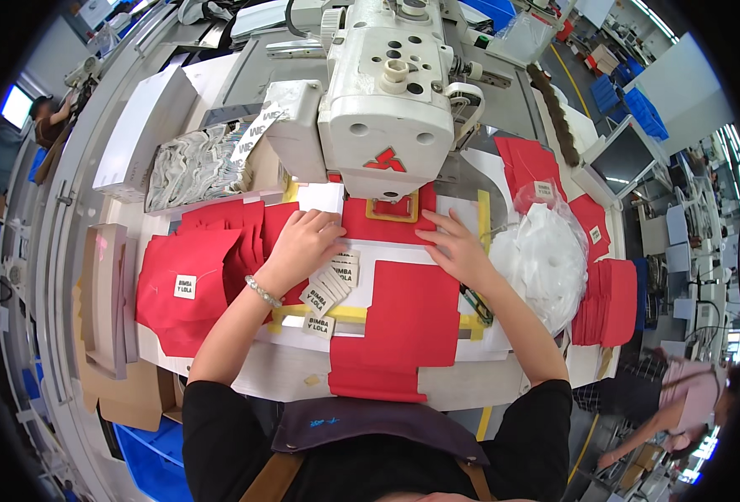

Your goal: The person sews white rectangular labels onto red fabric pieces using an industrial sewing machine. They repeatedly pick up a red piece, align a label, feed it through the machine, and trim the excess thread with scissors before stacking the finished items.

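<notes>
A red fabric piece (361, 227) lies beneath the head of a white sewing machine (386, 125), with a yellow clamp frame (392, 218) over its middle. My left hand (309, 243) rests by the piece's left edge, fingers stretched out. At its right edge, my right hand (453, 243) touches the fabric with spread fingers. Loose white labels (320, 297) with dark print lie fanned out beside my left wrist. Nearer to me another red fabric piece (416, 309) lies flat, its front end at the table edge. Green-and-black thread snips (478, 308) sit next to my right forearm.
Red fabric pieces (177, 259) pile up on the left, the top one bearing a label. Behind them stands a box of bundled labels (194, 163). A white plastic bag (541, 263) and a red stack (608, 301) occupy the right. Two other people are in the background.
</notes>
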A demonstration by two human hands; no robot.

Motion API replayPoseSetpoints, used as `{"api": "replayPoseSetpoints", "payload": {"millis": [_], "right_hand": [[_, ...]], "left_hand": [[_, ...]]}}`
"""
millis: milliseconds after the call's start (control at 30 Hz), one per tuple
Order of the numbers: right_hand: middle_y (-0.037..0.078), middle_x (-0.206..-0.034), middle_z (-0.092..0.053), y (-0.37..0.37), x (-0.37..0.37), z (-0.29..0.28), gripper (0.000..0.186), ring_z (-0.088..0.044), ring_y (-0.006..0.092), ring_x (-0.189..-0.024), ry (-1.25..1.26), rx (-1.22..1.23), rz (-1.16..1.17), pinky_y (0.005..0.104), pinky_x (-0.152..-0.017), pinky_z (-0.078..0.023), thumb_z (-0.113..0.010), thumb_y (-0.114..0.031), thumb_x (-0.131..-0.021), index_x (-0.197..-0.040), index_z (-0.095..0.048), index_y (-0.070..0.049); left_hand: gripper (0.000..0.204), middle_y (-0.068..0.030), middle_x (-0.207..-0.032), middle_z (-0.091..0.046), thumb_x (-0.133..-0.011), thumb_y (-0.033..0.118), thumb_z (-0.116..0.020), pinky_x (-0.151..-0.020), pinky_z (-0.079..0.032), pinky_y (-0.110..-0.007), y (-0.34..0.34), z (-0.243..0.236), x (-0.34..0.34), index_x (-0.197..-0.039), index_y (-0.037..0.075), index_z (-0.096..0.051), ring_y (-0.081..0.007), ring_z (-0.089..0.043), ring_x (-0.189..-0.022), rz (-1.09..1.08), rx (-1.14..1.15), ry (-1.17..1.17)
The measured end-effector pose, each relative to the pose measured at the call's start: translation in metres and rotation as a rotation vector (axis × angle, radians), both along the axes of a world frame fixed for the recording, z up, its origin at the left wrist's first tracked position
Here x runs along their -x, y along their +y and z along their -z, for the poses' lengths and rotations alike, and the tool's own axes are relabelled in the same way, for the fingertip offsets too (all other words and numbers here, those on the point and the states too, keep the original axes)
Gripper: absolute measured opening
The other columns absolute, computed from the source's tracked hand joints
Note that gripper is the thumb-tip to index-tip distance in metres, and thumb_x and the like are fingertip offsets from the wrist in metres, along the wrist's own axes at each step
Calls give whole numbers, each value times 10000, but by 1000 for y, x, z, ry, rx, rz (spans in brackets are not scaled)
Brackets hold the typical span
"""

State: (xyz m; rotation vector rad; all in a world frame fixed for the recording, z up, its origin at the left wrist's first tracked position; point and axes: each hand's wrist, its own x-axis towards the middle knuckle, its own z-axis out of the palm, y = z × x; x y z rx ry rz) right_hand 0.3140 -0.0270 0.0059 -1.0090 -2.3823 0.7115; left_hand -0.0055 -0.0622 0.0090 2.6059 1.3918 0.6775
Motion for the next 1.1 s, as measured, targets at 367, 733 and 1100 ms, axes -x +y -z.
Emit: {"api": "replayPoseSetpoints", "payload": {"millis": [367, 733, 1100], "right_hand": [[129, -1386, -528, 1, 1, 1, 262, -523, 294, -1248, -10, -13, 20, 454, -1193, -259, -648, -97, -874, -1132, -680, -70], [119, -1368, -554, 1, 1, 0, 265, -532, 285, -1251, -8, -15, 29, 499, -1179, -245, -667, -65, -841, -1102, -699, -91], [-25, -1141, -652, -5, -13, 4, 226, -590, 167, -1017, -145, -400, 83, 406, -885, -303, -669, -49, -736, -939, -688, -144]], "left_hand": [[247, -13, -1117, -619, -784, 254, -749, -872, -438, -376, 1, 2, -1, -980, 116, -691, -182, -574, -1008, -21, -45, 29], [178, -8, -1069, -619, -803, 225, -738, -858, -427, -373, -3, 5, 0, -933, 116, -689, -175, -575, -966, -6, -72, -6], [160, 16, -1058, -614, -809, 216, -735, -858, -421, -368, -3, 7, -1, -928, 130, -674, -158, -580, -949, -9, -113, -1]]}}
